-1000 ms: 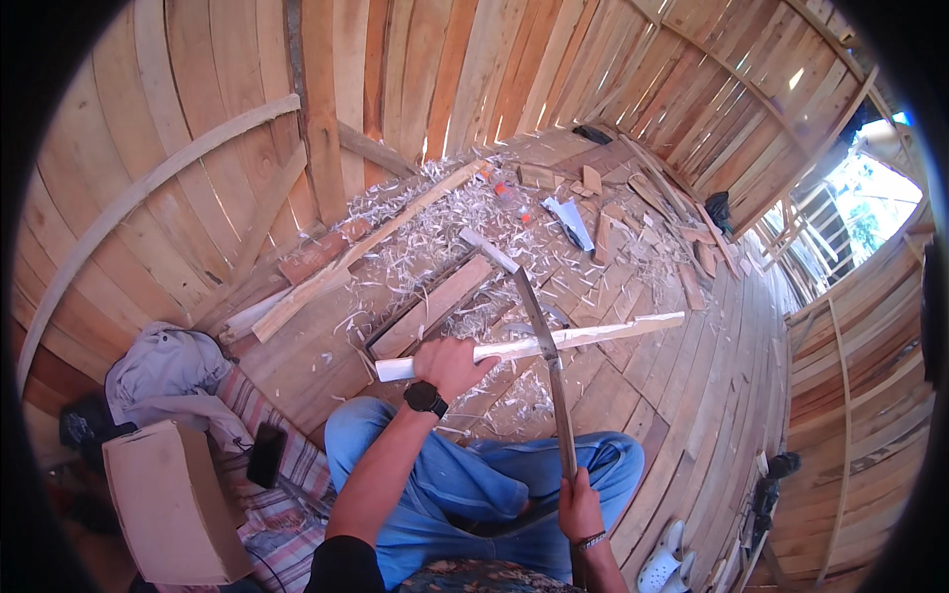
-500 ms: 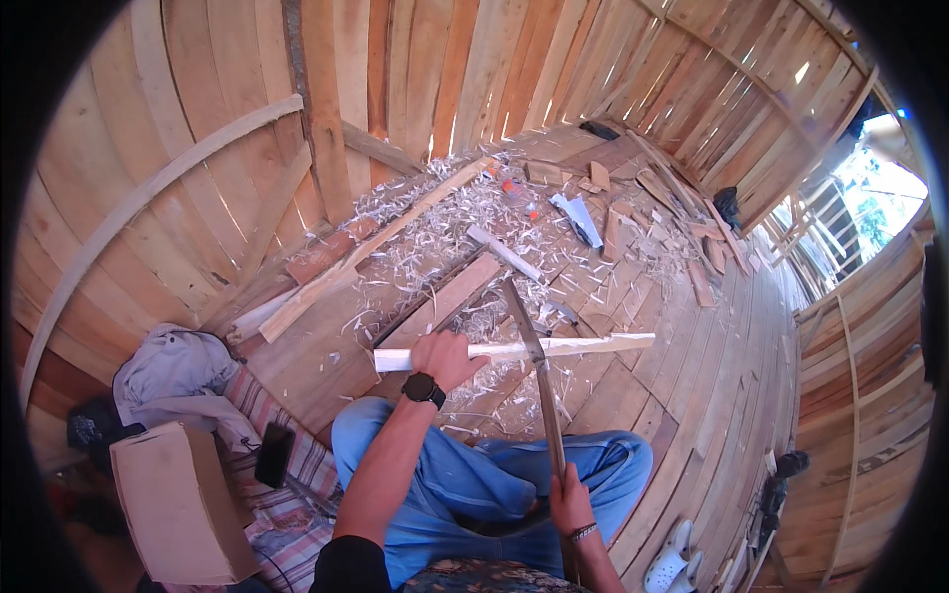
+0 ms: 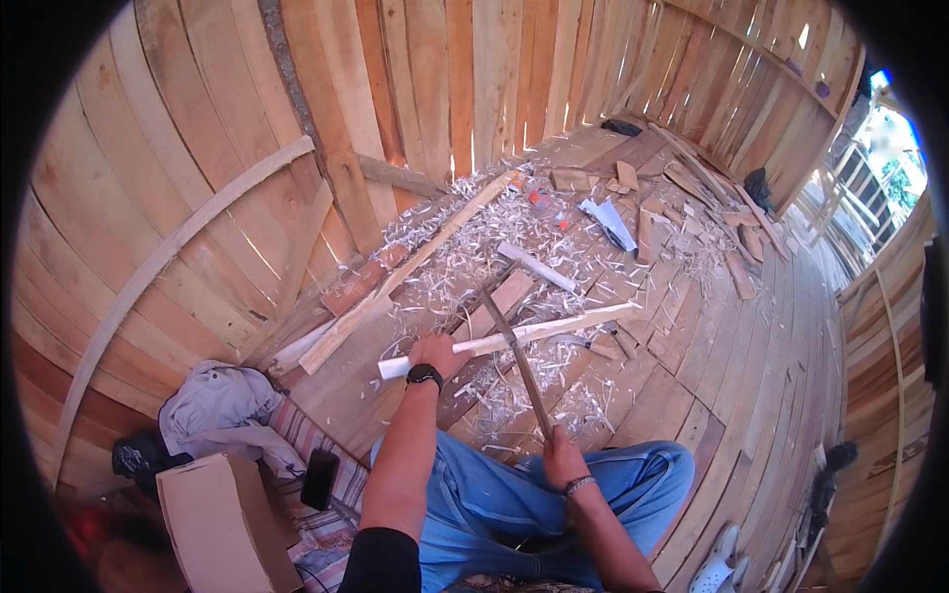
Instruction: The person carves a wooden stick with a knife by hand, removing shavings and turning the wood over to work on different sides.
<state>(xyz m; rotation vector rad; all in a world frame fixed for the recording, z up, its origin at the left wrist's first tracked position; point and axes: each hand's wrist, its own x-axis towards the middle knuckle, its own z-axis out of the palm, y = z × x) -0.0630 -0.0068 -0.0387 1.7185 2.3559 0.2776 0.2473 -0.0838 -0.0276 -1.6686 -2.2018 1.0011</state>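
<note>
My left hand [image 3: 435, 353], with a dark watch at its wrist, is closed round a pale, squared wooden stick [image 3: 573, 323] near its left end. The stick slants up toward the far right above the shavings. In my right hand [image 3: 564, 460] is the grip end of a long machete [image 3: 529, 381]. Its blade points away and to the left, crossing over the stick right of my left hand; I cannot tell whether it touches the wood. A reddish wood block [image 3: 509, 296] lies on the floor just beyond the stick.
Curled shavings [image 3: 450, 237] cover the floor ahead, beside a long pale board [image 3: 415, 262]. Wood offcuts [image 3: 741, 277] lie at far right. On my left are a cardboard box [image 3: 222, 524], a phone [image 3: 319, 479] and a grey cloth [image 3: 213, 405]. White clogs [image 3: 719, 563] stand at lower right.
The stick's right end has tilted farther away. My right hand has moved forward, and the machete now leans more to the left. The whole view has also shifted a little.
</note>
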